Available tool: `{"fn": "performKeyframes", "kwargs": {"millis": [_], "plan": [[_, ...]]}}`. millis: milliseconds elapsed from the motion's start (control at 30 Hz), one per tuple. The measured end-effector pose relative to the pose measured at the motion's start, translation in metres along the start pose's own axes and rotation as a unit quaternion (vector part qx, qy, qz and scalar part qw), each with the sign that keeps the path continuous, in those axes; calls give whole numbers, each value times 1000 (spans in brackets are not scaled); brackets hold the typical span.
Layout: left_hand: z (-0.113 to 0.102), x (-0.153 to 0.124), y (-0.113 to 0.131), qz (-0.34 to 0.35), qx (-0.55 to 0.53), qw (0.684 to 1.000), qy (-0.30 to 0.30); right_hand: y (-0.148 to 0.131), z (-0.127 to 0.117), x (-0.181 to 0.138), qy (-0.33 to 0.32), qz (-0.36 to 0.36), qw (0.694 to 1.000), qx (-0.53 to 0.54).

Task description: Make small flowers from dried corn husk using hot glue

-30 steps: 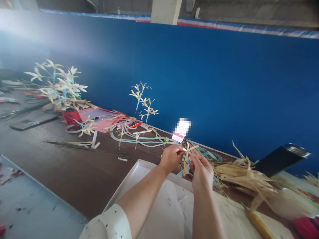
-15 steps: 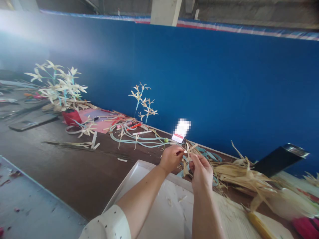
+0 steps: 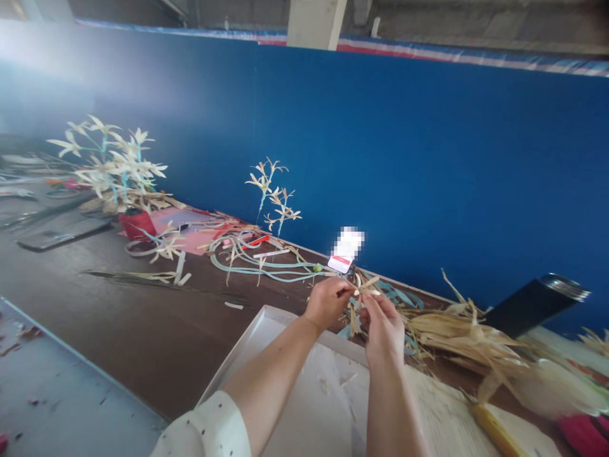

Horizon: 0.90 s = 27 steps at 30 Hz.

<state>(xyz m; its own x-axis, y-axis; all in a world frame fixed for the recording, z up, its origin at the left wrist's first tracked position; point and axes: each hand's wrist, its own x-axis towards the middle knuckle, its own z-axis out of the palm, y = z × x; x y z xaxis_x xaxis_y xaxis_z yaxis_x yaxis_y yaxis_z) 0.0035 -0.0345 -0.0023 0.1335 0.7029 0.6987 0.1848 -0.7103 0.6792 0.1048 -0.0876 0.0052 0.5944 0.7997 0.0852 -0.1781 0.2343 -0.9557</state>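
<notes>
Between my hands is a small pale corn-husk flower (image 3: 367, 289) with narrow petals. My left hand (image 3: 329, 303) pinches its left side with closed fingertips. My right hand (image 3: 384, 325) grips it from below and the right, thumb and fingers pressed together. The fingers hide the flower's base. Both hands are above the far edge of a white tray (image 3: 280, 317). Just behind them a lit phone (image 3: 341, 259) leans near the blue wall. Dried corn husks (image 3: 469, 336) lie to the right of my right hand.
Pale blue cords (image 3: 266, 274) curl on the brown table (image 3: 137, 336). Finished husk flowers (image 3: 118, 158) stand at the left above a red pot (image 3: 136, 223). Two flower stems (image 3: 280, 212) stand by the blue wall (image 3: 428, 158). A black flask (image 3: 528, 308) tilts at the right, beyond a yellow-handled tool (image 3: 495, 428).
My right fingers have shifted slightly at the flower, and a white petal now shows above them. My left hand has barely moved.
</notes>
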Motion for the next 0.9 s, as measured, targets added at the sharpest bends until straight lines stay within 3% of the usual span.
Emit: {"fn": "performKeyframes", "kwargs": {"millis": [333, 633, 900], "plan": [[0, 0, 1, 0, 0, 1000, 0, 1, 0, 0, 15, -25, 999, -46], [0, 1, 1, -73, -19, 997, 3, 3, -3, 2, 12, -15, 998, -64], [1, 1, -1, -139, -70, 988, -7, 4, -3, 2, -33, -30, 995, -88]]}}
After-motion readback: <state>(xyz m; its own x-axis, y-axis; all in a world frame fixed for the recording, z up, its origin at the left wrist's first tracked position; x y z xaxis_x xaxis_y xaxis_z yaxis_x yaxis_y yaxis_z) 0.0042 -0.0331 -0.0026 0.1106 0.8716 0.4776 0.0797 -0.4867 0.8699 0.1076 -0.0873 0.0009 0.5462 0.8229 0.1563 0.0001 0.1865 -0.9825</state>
